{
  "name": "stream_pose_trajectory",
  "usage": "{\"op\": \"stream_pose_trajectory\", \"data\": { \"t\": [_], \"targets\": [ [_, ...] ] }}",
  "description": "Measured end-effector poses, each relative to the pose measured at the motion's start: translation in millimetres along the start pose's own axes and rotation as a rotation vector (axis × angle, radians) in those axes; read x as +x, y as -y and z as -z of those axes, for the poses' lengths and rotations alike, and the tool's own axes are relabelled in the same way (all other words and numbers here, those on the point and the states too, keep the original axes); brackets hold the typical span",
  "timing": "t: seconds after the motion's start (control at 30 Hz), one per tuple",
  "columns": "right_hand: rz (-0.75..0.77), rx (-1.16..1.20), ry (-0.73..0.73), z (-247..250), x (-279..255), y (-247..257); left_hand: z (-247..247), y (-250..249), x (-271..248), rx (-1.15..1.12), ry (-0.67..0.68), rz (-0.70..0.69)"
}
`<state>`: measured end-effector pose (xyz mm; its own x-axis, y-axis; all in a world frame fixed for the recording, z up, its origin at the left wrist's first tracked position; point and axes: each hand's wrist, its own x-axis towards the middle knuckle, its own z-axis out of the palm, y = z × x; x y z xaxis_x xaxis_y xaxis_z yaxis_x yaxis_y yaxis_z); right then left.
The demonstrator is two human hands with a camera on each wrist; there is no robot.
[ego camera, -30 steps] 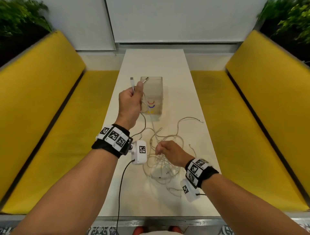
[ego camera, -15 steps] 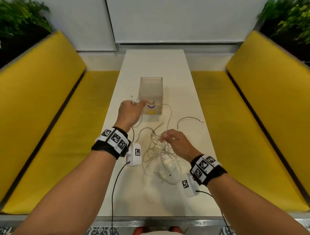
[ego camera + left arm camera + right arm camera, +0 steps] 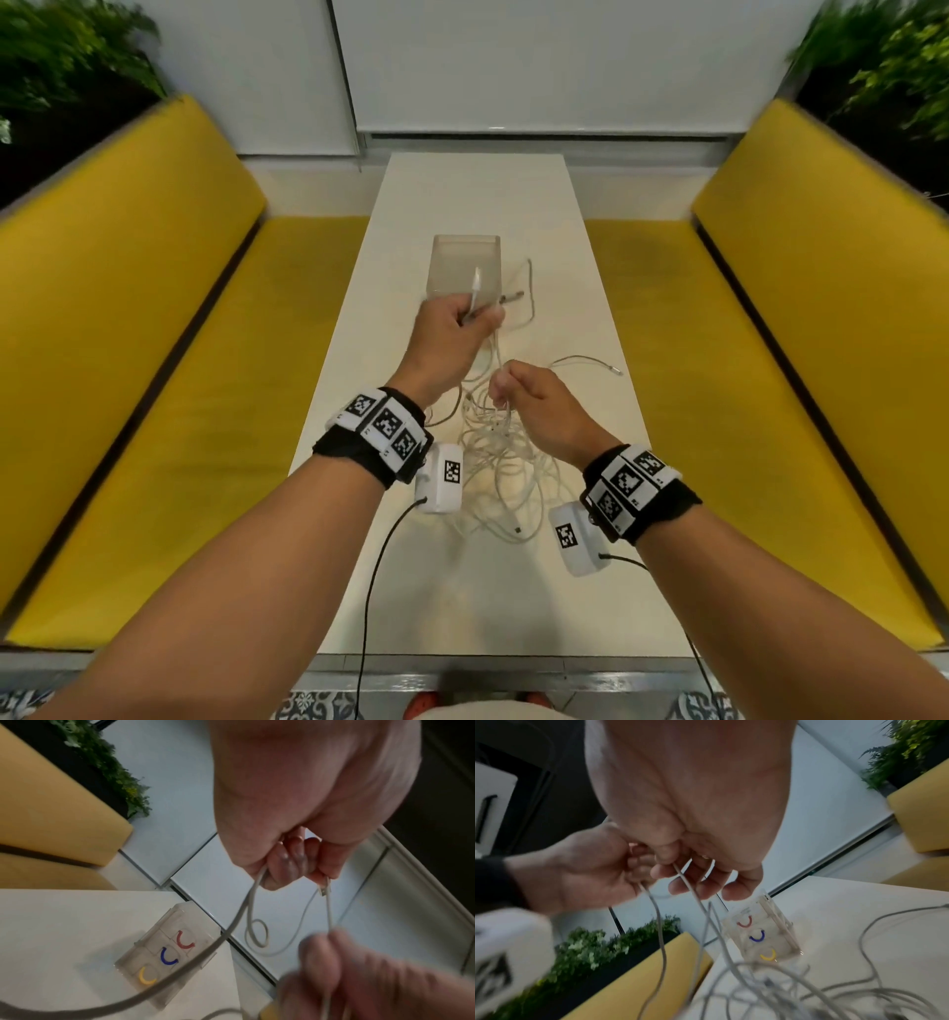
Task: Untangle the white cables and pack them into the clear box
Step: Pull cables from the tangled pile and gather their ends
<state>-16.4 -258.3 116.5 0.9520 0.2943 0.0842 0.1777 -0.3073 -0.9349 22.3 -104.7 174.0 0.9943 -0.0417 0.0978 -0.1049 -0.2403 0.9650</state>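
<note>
Only wrist views show clear box coloured arcs.

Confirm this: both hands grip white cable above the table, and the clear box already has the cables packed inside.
Not right. The head view shows the clear box holding no cables; the tangle lies on the table. The left hand and right hand do grip white cable.
</note>
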Motion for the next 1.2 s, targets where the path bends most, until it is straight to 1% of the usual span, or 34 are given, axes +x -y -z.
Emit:
{"op": "stream_pose_trajectory", "data": {
  "t": [0.1,0.2,0.33,0.47,0.57,0.67,0.73,0.8,0.83,0.87,0.93,1.0,1.03,1.07,1.1,1.2],
  "targets": [
    [-0.038,-0.056,0.036,-8.4,-12.1,-15.5,5.5,-8.1,6.4,-0.081,-0.089,-0.013],
    [-0.105,-0.05,0.04,-16.0,-18.1,-28.8,7.7,-15.9,6.4,-0.108,-0.112,-0.044],
    [-0.179,-0.116,0.124,-26.1,-23.7,-50.5,12.2,-36.3,11.1,-0.204,-0.18,-0.069],
    [-0.252,-0.179,0.182,-27.5,-34.6,-70.5,27.9,-54.6,19.1,-0.292,-0.224,-0.09],
    [-0.268,-0.133,0.209,-25.5,-41.8,-82.5,35.5,-56.2,23.1,-0.295,-0.259,-0.113],
    [-0.276,-0.019,0.176,-20.0,-41.8,-80.4,35.8,-41.1,25.4,-0.2,-0.288,-0.068],
    [-0.263,0.016,0.148,-14.3,-37.1,-65.8,33.7,-26.4,24.7,-0.168,-0.319,0.001],
    [-0.225,0.036,0.102,-6.9,-30.9,-42.9,30.4,-15.8,21.5,-0.145,-0.336,0.037],
    [-0.201,0.046,0.066,-3.1,-27.1,-31.3,28.6,-11.1,19.9,-0.129,-0.314,0.043],
    [-0.169,0.055,0.028,1.3,-23.0,-18.3,26.6,-8.1,17.6,-0.104,-0.256,0.052],
    [-0.112,0.076,-0.026,8.5,-14.2,5.0,20.6,-6.0,9.5,-0.02,-0.055,0.073],
    [-0.094,0.109,-0.044,13.4,-5.3,25.8,13.2,-6.0,0.2,0.063,0.165,0.08],
    [-0.093,0.118,-0.046,15.3,-0.8,33.2,9.4,-5.7,-2.5,0.089,0.235,0.075],
    [-0.095,0.115,-0.041,16.4,2.7,39.9,6.0,-6.2,-4.6,0.101,0.266,0.068],
    [-0.098,0.097,-0.033,16.7,5.3,44.1,3.6,-6.8,-5.8,0.102,0.266,0.062],
    [-0.088,0.06,-0.003,14.5,6.5,45.5,0.5,-8.4,-4.2,0.082,0.228,0.026]
  ]
}}
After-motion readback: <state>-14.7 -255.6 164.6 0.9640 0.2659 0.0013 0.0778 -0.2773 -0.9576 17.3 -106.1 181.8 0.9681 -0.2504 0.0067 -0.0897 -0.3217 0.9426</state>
